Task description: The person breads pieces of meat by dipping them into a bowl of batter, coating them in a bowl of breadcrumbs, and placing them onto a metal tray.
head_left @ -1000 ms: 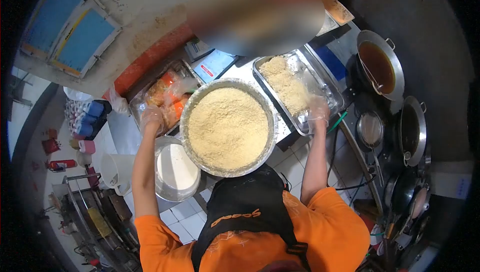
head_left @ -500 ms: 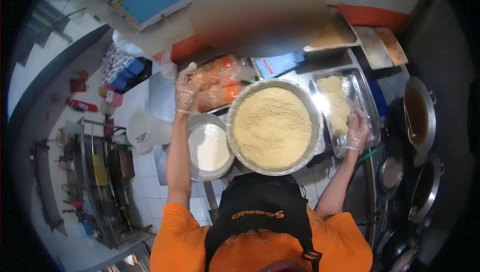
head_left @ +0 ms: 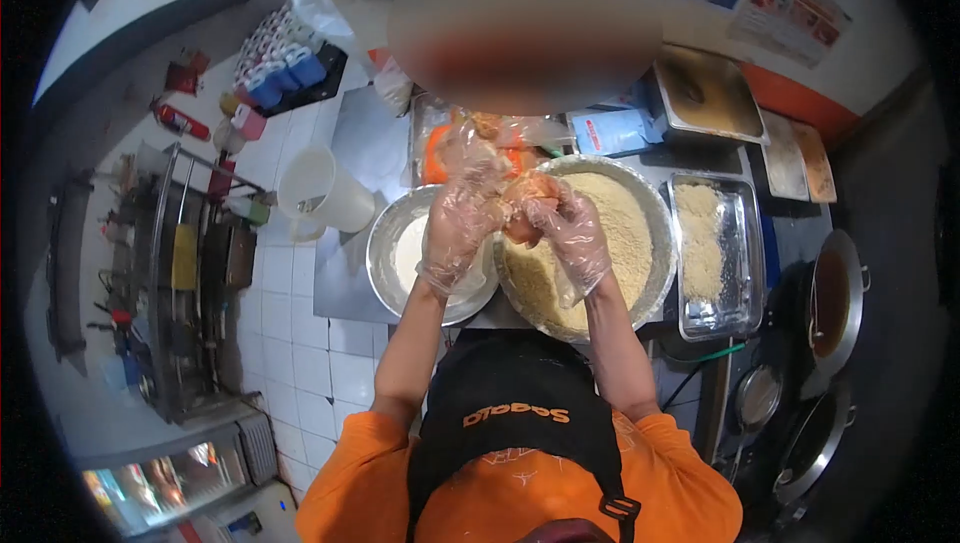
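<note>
The right hand, in crinkled clear plastic, grips lumpy, pinkish meat above the far-left rim of a big round bowl of grainy, pale-yellow crumbs. The left hand, gloved alike, meets the meat; its hold I cannot tell. Left of the big bowl: a smaller bowl of smooth white liquid. Right: a shiny rectangular tray of crumb-covered pieces.

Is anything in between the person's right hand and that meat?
Just a clear plastic glove, worn on the right hand that holds the meat. Nothing else visible stands between them.
</note>
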Demonstrator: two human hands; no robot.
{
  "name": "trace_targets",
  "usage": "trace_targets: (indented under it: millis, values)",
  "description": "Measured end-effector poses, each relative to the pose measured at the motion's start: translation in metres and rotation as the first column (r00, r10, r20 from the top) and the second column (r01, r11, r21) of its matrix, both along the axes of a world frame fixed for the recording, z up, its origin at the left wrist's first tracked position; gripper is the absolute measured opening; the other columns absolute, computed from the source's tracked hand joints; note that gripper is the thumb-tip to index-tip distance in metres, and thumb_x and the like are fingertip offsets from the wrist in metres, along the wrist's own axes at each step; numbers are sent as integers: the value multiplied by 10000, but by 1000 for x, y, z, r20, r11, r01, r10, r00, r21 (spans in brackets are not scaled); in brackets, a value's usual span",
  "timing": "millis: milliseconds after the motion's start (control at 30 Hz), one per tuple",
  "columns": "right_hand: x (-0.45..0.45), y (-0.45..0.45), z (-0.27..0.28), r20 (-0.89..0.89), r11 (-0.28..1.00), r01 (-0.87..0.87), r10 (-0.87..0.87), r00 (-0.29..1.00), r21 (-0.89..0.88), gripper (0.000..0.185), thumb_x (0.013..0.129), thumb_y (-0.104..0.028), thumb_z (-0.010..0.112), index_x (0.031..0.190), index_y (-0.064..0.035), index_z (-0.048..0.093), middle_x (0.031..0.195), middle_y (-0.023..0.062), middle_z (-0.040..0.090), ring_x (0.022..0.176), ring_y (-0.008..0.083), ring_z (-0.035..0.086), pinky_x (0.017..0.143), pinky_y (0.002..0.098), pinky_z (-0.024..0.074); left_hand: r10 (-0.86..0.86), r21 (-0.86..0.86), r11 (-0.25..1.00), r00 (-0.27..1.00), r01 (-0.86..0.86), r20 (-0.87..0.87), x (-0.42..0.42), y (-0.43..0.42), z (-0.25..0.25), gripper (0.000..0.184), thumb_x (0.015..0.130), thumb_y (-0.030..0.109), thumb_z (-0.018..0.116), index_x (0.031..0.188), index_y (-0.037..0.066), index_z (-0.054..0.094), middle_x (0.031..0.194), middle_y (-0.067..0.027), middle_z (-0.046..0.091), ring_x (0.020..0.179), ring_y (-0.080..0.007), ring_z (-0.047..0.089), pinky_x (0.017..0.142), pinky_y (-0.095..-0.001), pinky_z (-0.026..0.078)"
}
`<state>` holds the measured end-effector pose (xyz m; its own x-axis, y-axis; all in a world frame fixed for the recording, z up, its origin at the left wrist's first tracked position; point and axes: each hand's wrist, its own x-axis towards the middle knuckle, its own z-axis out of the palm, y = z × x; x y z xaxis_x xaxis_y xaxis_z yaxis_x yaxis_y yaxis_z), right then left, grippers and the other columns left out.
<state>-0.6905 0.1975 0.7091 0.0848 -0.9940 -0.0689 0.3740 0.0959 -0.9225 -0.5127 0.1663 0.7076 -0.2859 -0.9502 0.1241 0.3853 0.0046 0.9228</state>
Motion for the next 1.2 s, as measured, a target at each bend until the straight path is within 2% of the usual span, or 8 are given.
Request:
trace_targets:
  millis: [100,233,367,667,767,833,967,1200]
  values:
    - [5,-4,-14,-43,999,39,-40,998,-17,379,926,-112,744,1255,33,625,982,57,703,840,100,658,705,249,554,-128,128,987,961,99,245,18,5,0,578,902,139,766,1387,-51,516,1306,-117,625,1209,-197,594,1046,-325,485]
    - [15,-1,5,21,1000,-5,5,1000,-11,432,861,-34,794,1242,63,615,1122,115,689,976,143,661,840,282,572,-108,47,994,966,99,237,30,15,-12,469,922,172,726,1306,-52,577,1230,-118,658,1127,-179,626,986,-320,508]
    - [22,2,-2,-226,989,59,-90,970,-137,449,826,-50,835,1203,68,622,1084,122,697,964,156,667,859,296,568,-23,32,999,991,18,130,25,21,-14,478,925,219,731,1289,-56,587,1203,-112,667,1102,-174,635,966,-318,517]
    - [21,15,-5,-317,987,41,-90,944,-158,344,826,-109,806,1102,54,680,987,74,704,892,131,665,796,294,558,114,-85,992,953,-94,280,23,27,-22,476,918,277,751,1243,-43,615,1149,-90,682,1057,-158,639,916,-304,531]
    - [16,17,13,-190,999,-18,23,981,28,311,858,-103,758,1114,56,679,988,62,705,867,119,658,773,279,549,-4,-31,1000,996,7,89,22,23,-28,516,874,206,794,1276,-39,582,1208,-106,661,1080,-165,634,947,-321,536]
    - [16,15,2,-131,999,10,-5,991,43,298,877,-114,739,1116,53,681,993,61,705,866,118,656,772,273,546,-165,186,958,951,218,-263,20,24,-12,458,864,119,794,1245,-13,575,1198,-84,648,1070,-146,625,981,-322,520]
    - [17,13,-15,-20,997,40,-39,999,62,259,919,-145,697,1104,37,689,992,58,702,873,113,651,780,261,535,-162,232,947,953,224,-257,22,25,-19,469,845,83,805,1241,-2,568,1177,-69,644,1072,-151,630,974,-326,530]
    - [24,17,-12,-74,1000,-25,25,997,4,193,934,-114,670,1090,-1,662,980,37,673,875,104,642,773,242,527,-100,172,975,967,143,-236,15,31,-18,514,795,265,886,1149,42,588,1066,-22,635,961,-111,624,856,-279,546]
